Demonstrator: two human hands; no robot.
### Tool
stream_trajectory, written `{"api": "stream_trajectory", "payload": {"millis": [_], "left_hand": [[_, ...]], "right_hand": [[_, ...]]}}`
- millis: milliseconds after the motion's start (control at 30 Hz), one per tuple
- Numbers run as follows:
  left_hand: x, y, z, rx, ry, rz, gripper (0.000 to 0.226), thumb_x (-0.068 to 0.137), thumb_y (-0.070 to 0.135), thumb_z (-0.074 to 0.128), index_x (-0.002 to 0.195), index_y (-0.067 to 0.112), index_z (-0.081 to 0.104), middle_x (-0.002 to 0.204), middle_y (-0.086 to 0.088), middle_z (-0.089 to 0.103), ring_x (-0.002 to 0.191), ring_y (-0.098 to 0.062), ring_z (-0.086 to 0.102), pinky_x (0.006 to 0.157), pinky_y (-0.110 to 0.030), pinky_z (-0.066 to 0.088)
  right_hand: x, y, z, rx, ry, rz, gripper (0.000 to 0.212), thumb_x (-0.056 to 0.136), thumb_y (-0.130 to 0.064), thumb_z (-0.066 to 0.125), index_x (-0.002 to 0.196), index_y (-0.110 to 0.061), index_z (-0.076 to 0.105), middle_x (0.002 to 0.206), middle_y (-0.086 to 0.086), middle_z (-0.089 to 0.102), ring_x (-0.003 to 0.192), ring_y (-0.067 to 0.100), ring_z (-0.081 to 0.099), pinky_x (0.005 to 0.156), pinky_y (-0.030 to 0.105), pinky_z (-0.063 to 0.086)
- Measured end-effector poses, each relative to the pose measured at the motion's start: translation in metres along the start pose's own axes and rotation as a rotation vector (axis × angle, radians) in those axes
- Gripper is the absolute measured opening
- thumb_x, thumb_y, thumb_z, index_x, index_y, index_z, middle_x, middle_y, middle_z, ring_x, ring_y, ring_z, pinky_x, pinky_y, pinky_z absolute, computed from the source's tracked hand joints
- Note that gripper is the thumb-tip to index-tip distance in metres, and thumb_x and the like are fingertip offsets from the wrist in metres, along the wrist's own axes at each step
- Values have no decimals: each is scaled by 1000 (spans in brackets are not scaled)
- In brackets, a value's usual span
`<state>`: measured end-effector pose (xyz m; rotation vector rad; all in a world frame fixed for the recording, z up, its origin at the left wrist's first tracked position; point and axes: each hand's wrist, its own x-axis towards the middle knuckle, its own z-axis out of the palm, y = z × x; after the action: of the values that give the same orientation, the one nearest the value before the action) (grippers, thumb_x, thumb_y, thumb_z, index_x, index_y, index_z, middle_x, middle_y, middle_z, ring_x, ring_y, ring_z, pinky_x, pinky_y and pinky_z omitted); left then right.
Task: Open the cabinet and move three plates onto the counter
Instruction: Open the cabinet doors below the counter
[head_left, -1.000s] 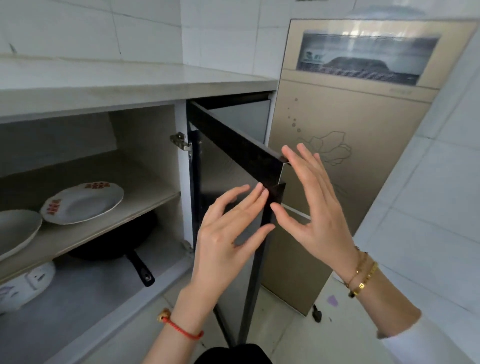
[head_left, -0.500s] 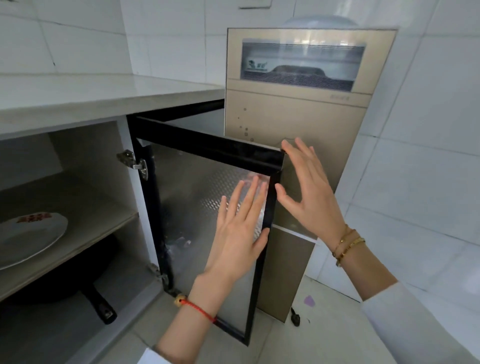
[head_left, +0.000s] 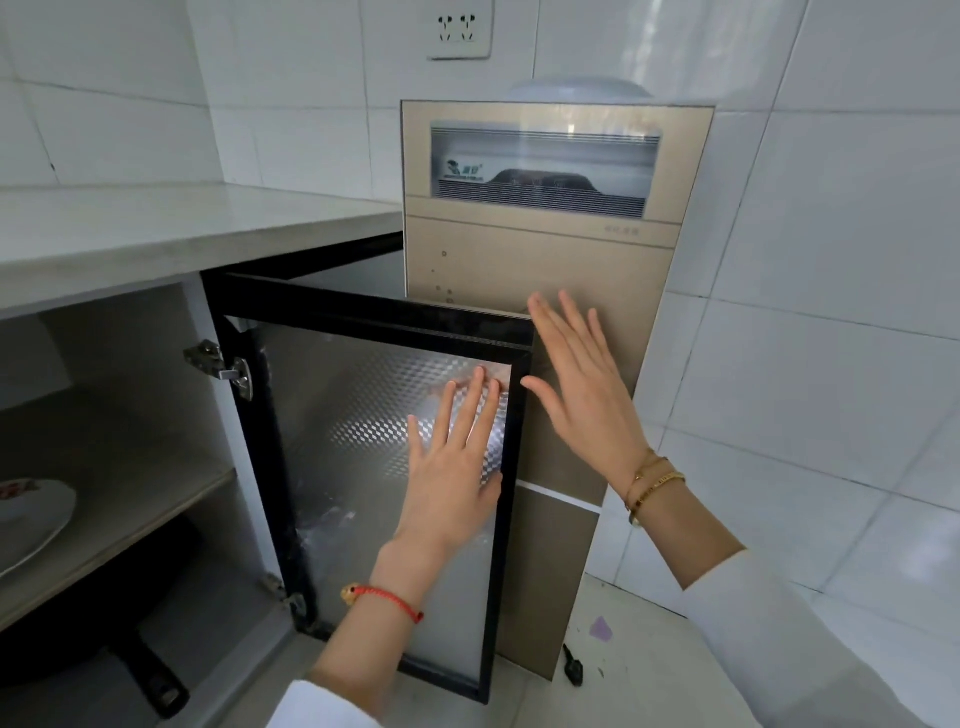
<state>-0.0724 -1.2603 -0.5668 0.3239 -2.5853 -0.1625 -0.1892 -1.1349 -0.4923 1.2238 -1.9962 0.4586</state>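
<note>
The black-framed cabinet door (head_left: 358, 457) with a patterned silver panel stands swung wide open to the right. My left hand (head_left: 454, 467) lies flat against the door's inner panel, fingers spread. My right hand (head_left: 582, 389) is open beside the door's outer edge, its thumb near the frame. One white plate with a red pattern (head_left: 31, 514) shows at the far left on the cabinet's middle shelf (head_left: 130, 488), partly cut off by the image edge. The pale counter (head_left: 171, 228) runs above the cabinet.
A gold water dispenser (head_left: 540, 249) stands right behind the open door. A black pan (head_left: 78, 649) with a handle sits on the cabinet floor below the shelf. White tiled walls surround; a wall socket (head_left: 460, 28) is above.
The door has swung further open toward the dispenser, with my left hand moving flat onto its inner panel. The view turned right, so most plates have left the frame.
</note>
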Motion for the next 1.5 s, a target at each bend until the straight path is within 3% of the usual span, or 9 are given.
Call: {"api": "stream_trajectory", "payload": {"millis": [300,567,867,1100,1233,1333,1500], "left_hand": [[-5,-3,-9,51,-19,-6,96,92,37,55,150,31,-21,159,12,-27,149,-19,-19,120,-59,3],[-24,0,-29,20,-35,-2,91,94,34,52,151,31,-19,159,12,-27,148,-20,-21,121,-56,-1],[-68,-23,-67,-38,122,-63,82,96,32,49,154,30,-9,162,14,-13,150,-13,-12,123,-48,-2],[-117,-55,-118,-41,253,-226,74,93,30,56,154,28,13,162,12,13,151,-15,11,123,-45,11],[-155,-72,-150,30,332,-348,67,93,27,57,152,23,25,157,7,31,145,-17,27,117,-45,28],[-189,-85,-173,128,373,-445,65,93,26,57,151,23,27,155,7,36,144,-16,30,115,-45,31],[-256,-104,-211,266,413,-622,66,91,23,61,149,24,31,154,6,38,142,-16,32,115,-41,29]], "right_hand": [[-2,-5,-3,36,-5,7,70,97,-29,52,154,-15,13,162,-2,16,151,14,3,124,36,2],[-8,-20,-26,48,-27,-44,68,95,-30,56,152,-13,22,160,2,26,151,17,11,124,40,10],[-4,-62,-45,85,2,-166,62,97,-35,50,150,-11,29,157,3,30,150,19,15,124,43,11],[8,-129,-38,346,-8,-262,61,99,-37,47,151,-13,26,157,-1,30,150,13,15,124,39,13],[11,-176,-31,515,-29,-294,59,99,-39,45,150,-15,29,155,-2,35,149,12,19,124,32,11],[11,-212,-25,600,-44,-339,57,99,-40,44,149,-16,31,153,-4,37,148,9,20,124,28,7],[5,-273,-12,739,-90,-424,56,99,-38,46,148,-17,32,151,-5,39,148,9,20,124,31,11]]}}
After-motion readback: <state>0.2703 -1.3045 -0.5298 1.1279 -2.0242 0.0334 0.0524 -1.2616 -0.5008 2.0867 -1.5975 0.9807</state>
